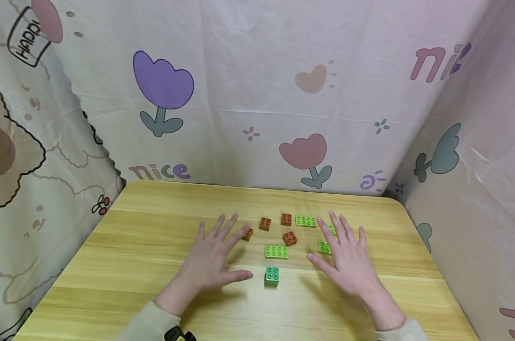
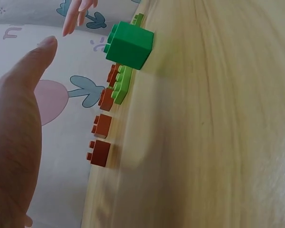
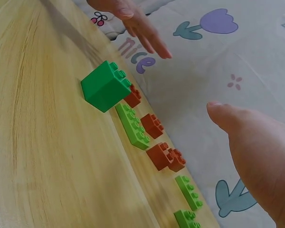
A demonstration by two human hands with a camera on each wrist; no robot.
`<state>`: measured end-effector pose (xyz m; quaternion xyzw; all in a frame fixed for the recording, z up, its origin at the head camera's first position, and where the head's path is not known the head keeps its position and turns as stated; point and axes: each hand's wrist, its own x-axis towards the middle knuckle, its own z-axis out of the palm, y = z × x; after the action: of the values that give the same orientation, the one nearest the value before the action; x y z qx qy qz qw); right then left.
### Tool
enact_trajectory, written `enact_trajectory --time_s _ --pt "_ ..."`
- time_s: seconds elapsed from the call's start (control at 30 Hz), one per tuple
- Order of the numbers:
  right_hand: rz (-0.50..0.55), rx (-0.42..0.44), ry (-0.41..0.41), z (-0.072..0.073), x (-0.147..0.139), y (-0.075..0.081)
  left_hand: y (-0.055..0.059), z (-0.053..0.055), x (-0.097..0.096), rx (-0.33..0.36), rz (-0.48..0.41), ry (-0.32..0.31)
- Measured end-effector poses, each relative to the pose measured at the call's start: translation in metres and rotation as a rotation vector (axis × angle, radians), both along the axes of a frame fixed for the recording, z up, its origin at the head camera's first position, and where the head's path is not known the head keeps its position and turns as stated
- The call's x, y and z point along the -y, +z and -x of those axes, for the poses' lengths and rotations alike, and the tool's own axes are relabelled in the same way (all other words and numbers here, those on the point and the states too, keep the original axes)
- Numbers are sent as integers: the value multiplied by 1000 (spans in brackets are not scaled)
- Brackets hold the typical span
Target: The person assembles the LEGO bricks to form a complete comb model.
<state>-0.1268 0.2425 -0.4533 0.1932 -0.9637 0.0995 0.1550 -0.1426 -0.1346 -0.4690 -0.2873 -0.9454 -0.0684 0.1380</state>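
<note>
Both hands hover over the table with fingers spread, holding nothing. My left hand (image 1: 210, 258) is left of the bricks, its fingers overlapping a brown brick (image 1: 248, 234) in the head view. My right hand (image 1: 349, 260) is on the right, partly covering two small lime bricks, one of them a lime brick (image 1: 324, 247) near its thumb. Between the thumbs stands a taller green brick (image 1: 272, 276), studs up. Behind it lies a long lime brick (image 1: 276, 252). Farther back are another long lime brick (image 1: 306, 221) and brown bricks (image 1: 289, 238) (image 1: 286, 219) (image 1: 265, 224).
The wooden table (image 1: 112, 265) has rounded far corners. Printed cloth (image 1: 240, 94) hangs behind it and along both sides. A dark strap with a device (image 1: 179, 334) shows at the left cuff.
</note>
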Motion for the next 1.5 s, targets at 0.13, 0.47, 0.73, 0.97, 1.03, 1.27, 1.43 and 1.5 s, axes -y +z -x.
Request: enact_trajectory --time_s 0.13,0.47,0.73,0.97,1.03,1.27,1.43,1.5 --pt "2 13 3 0 1 -1 -4 -2 -5 20 -24 -12" --pt "68 3 64 7 5 -8 -11 -6 -13 51 -105 -73" --pt "143 33 98 11 8 -16 -14 -12 -20 93 -212 -138" --pt "182 74 126 15 11 -17 -17 -15 -28 130 -264 -153" --pt "196 90 131 15 11 -18 -17 -16 -30 146 -278 -156" --pt "250 133 170 19 13 -22 -20 -17 -33 176 -285 -152" --pt "302 164 199 23 15 -25 -22 -17 -35 202 -321 -175" --pt "322 181 205 25 16 -26 -23 -16 -37 216 -337 -187"
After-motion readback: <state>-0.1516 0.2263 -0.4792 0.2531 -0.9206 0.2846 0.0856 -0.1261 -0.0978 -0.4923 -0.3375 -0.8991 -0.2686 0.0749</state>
